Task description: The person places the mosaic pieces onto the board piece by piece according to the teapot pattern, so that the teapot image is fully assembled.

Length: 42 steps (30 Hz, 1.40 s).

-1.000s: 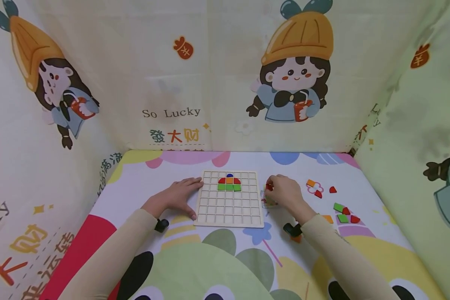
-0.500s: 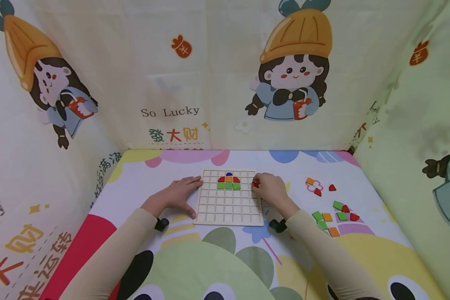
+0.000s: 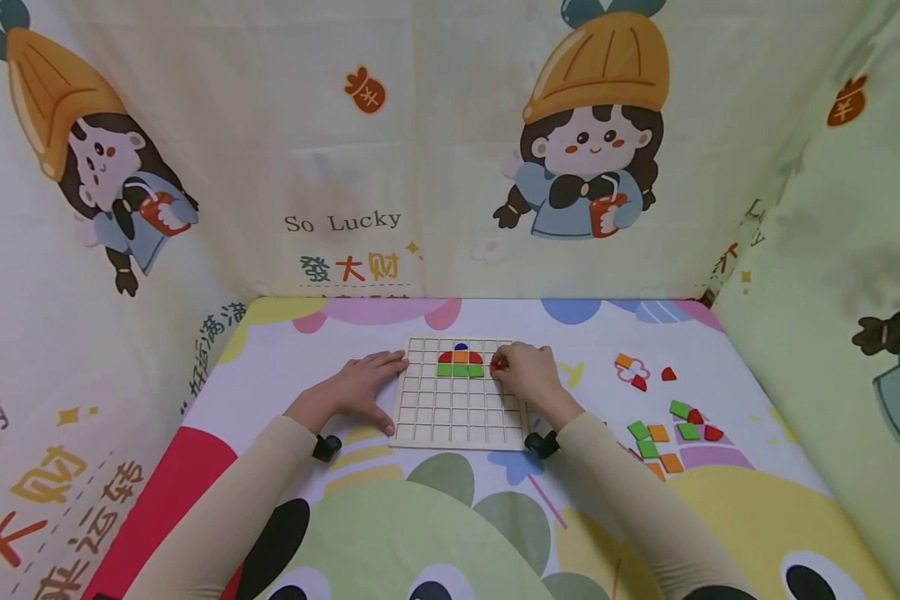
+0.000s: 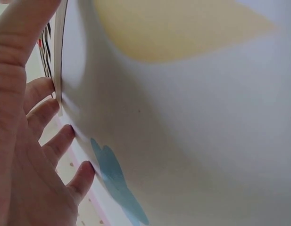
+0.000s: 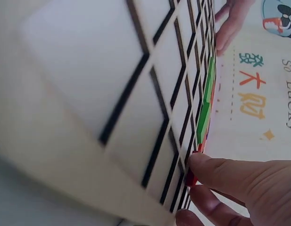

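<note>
A pale wooden grid board (image 3: 457, 421) lies on the table. In its upper part sit a row of green square tiles (image 3: 460, 372), an orange square (image 3: 460, 357) between red rounded pieces (image 3: 446, 357), and a blue rounded piece (image 3: 461, 347) on top. My left hand (image 3: 354, 388) rests at the board's left edge, fingers and thumb spread against it. Between thumb and fingers, my right hand (image 3: 531, 372) pinches a small red tile (image 5: 191, 177) close over the cells just right of the red and green pieces. The fingers partly hide the tile's shape.
Loose green squares (image 3: 637, 430), orange squares (image 3: 657, 433) and red pieces (image 3: 713, 433) lie scattered on the table's right side. Farther back are another orange square (image 3: 624, 361) and a red piece (image 3: 668, 374). Patterned cloth walls (image 3: 450, 150) enclose the back and sides.
My right hand has moved left from beside the board to over its right columns, carrying the red tile. The left hand has stayed at the board's left edge.
</note>
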Available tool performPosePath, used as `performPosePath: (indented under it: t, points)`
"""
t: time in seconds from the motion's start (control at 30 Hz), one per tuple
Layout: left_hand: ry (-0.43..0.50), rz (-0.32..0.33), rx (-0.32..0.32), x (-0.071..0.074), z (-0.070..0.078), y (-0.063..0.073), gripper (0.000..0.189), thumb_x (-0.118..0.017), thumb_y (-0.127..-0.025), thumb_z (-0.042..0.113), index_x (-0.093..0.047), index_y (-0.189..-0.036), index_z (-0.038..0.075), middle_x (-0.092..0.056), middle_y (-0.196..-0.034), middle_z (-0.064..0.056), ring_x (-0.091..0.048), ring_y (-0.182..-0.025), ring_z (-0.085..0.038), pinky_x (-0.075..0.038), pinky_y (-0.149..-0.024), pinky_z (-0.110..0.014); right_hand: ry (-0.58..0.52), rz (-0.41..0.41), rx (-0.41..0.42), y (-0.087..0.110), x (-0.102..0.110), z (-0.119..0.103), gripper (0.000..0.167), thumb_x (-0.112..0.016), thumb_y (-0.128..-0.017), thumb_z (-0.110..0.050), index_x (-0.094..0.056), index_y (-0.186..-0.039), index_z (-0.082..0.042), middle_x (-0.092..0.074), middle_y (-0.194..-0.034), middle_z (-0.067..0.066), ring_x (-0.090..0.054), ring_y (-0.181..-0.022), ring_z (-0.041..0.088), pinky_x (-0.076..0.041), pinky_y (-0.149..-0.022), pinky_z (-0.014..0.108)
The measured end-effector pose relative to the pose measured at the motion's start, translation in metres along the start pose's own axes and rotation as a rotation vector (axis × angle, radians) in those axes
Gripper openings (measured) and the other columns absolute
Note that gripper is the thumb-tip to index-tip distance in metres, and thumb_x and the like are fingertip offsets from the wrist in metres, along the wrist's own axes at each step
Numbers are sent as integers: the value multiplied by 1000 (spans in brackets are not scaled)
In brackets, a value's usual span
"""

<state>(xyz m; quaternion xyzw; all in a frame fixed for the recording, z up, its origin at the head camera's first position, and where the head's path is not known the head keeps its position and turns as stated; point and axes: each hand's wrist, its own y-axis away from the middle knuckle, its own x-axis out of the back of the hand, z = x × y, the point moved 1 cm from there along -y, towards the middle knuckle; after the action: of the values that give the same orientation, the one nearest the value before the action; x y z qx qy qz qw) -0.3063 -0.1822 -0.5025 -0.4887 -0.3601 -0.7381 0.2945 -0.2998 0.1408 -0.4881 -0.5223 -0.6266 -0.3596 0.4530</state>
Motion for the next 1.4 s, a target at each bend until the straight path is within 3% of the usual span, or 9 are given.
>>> performPosePath:
  t: [0.17, 0.33, 0.77, 1.0, 1.2, 1.4]
  points:
    - [4, -4, -2, -1, 2, 0, 130, -85, -61, 76, -30, -164, 19, -19, -174, -4, -18, -159, -35, -28, -116, -72, -25, -29, -17, -1, -1, -4, 16, -83, -90, -27, -78, -102, -17, -75, -91, -2, -67, -93, 20, -37, -101, 58]
    - [5, -2, -7, -3, 1, 0, 130, -86, -62, 75, -30, -164, 19, -20, -174, -4, -18, -159, -34, -28, -117, -72, -60, -49, -39, 0, -2, -4, 18, -80, -93, -26, -78, -107, -16, -78, -99, 0, -69, -99, 22, -38, -102, 56]
    - [8, -3, 1, 2, 3, 3, 130, -86, -62, 75, -30, -164, 19, -20, -174, -5, -18, -159, -35, -27, -116, -73, -104, -36, -7, -4, 1, -9, 10, -74, -95, -13, -78, -104, -15, -78, -104, 2, -68, -106, 25, -41, -101, 54]
    - [11, 0, -10, 3, 3, 3, 129, -86, -62, 75, -30, -164, 19, -20, -174, -5, -17, -159, -35, -28, -117, -71, -96, -47, 20, -7, 2, -6, 12, -74, -95, -14, -79, -106, -14, -78, -103, 1, -70, -103, 25, -46, -100, 51]
    - [12, 5, -9, 2, 2, 1, 129, -86, -62, 75, -30, -164, 19, -20, -174, -4, -17, -159, -35, -28, -117, -71, -146, 11, 72, -9, 7, -9, 14, -71, -98, -14, -78, -110, -12, -76, -104, 4, -68, -94, 22, -55, -89, 42]
    - [14, 4, -6, 1, 2, 1, 129, -86, -62, 74, -31, -164, 19, -20, -174, -5, -18, -159, -35, -27, -117, -72, -94, -73, 141, -14, 1, -18, 18, -77, -93, -16, -78, -111, -15, -76, -110, 2, -68, -97, 21, -49, -95, 48]
